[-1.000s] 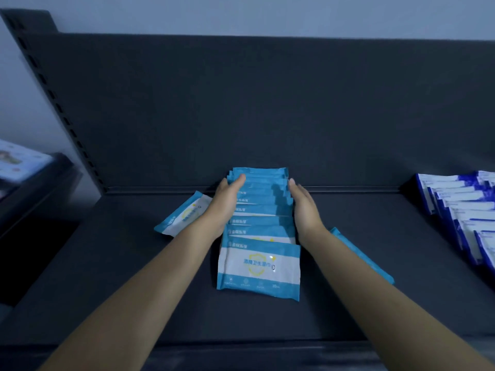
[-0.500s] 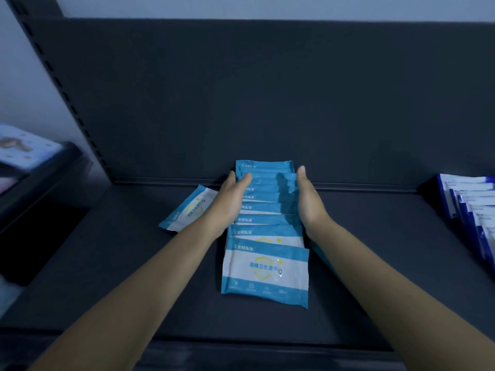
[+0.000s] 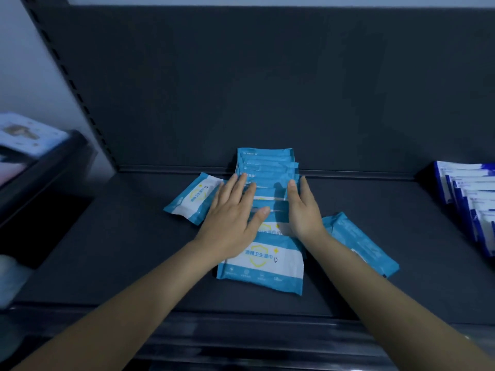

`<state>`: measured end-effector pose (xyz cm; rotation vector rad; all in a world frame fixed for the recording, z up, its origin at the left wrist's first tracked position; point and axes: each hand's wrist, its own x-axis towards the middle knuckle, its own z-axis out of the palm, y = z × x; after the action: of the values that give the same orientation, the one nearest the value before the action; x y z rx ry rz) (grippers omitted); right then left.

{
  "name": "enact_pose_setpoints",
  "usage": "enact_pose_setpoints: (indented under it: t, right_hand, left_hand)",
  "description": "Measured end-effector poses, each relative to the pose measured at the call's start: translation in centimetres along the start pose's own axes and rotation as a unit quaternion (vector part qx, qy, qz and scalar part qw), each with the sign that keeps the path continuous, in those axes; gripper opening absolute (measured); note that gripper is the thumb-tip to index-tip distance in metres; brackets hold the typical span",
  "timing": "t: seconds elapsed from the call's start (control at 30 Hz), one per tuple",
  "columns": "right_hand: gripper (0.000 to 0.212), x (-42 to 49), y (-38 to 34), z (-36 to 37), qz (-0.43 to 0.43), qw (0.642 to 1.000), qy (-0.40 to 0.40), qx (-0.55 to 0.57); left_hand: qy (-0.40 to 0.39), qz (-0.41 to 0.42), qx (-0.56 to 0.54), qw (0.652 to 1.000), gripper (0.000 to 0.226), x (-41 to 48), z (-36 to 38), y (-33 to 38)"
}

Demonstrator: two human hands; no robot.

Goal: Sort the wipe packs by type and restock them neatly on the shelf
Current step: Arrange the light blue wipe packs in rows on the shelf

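**Both hands flat on a row of teal wipe packs**

At the far left a pale printed box (image 3: 29,132) sat blurred on a neighbouring dark unit. A black metal upright (image 3: 71,81), punched with a line of slots, slanted down to the shelf (image 3: 107,250), a matte charcoal board with a raised lip at the back. One loose pack (image 3: 191,200) lay tilted there, a soft glossy pouch in teal and white with a yellow emblem.

The left hand (image 3: 231,220) lay palm down, fingers straight and slightly spread, covering that pouch's right edge and the left side of the row of packs (image 3: 265,159). The row ran from the back panel (image 3: 241,76) toward the front, each flat rectangular pouch overlapping the next (like shingles), ending in the front pack (image 3: 267,274) lying face up.

The right hand (image 3: 305,212) stood against the row's right side, fingers straight and held together. Just beside its wrist another teal pack (image 3: 359,245) lay skewed. At the far right, dark blue and white packs (image 3: 466,194) leaned in their own row. A pale wall showed above the panel.
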<state>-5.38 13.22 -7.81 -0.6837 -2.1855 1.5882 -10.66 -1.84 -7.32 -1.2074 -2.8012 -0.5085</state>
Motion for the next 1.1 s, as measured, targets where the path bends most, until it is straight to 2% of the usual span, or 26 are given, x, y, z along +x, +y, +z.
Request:
enact_pose_setpoints:
  t: [0.03, 0.1, 0.17, 0.27, 0.43, 0.63, 0.77, 0.87, 0.97, 1.03, 1.1]
  right_hand:
    - [0.06, -0.3, -0.1, -0.3, -0.018, 1.0, 0.003, -0.017]
    - [0.059, -0.9, -0.2, -1.1, -0.063, 0.996, -0.002, -0.061]
    - [0.056, -1.2, 0.1, -1.9, -0.108, 0.986, -0.015, -0.124]
    - [0.052, -1.8, 0.4, -2.6, -0.126, 0.97, -0.037, -0.204]
    - [0.054, -4.1, 0.1, -2.4, -0.024, 0.99, -0.103, -0.089]
    - [0.056, -5.0, 0.1, -2.1, -0.041, 0.988, -0.121, -0.083]
    - [0.056, -5.8, 0.5, -3.0, -0.09, 0.983, -0.088, -0.131]
    - [0.051, -6.4, 0.1, -3.9, -0.186, 0.949, -0.054, -0.248]
    - [0.049, -6.8, -0.1, -5.1, -0.278, 0.863, 0.012, -0.422]
    - [0.05, -7.2, 0.2, -6.2, -0.256, 0.841, 0.067, -0.471]
    - [0.056, -7.9, 0.4, -7.5, -0.148, 0.841, 0.095, -0.512]
  left_hand:
    - [0.005, 0.045, 0.032, 0.998, 0.083, -0.3, -0.4, 0.0]
    - [-0.038, 0.145, 0.08, 0.986, 0.099, -1.0, -1.0, 0.0]
    - [-0.081, 0.194, 0.135, 0.968, 0.104, -1.6, -0.9, 0.0]
    - [-0.084, 0.165, 0.142, 0.973, 0.098, -1.8, -0.2, 0.3]
    - [-0.061, 0.107, 0.143, 0.982, 0.104, -1.5, 0.4, 1.1]
    - [-0.068, 0.135, 0.16, 0.975, 0.103, -1.0, 0.1, 1.0]
    - [-0.057, 0.139, 0.192, 0.97, 0.096, -1.5, -0.5, 1.5]
    - [-0.006, 0.152, 0.18, 0.972, 0.08, -2.4, -0.8, 2.1]
    - [0.013, 0.155, 0.2, 0.967, 0.077, -3.0, -1.4, 2.6]
    - [0.01, 0.138, 0.208, 0.968, 0.078, -3.3, -1.7, 3.0]
    - [-0.001, 0.13, 0.202, 0.971, 0.076, -3.3, -1.8, 3.8]
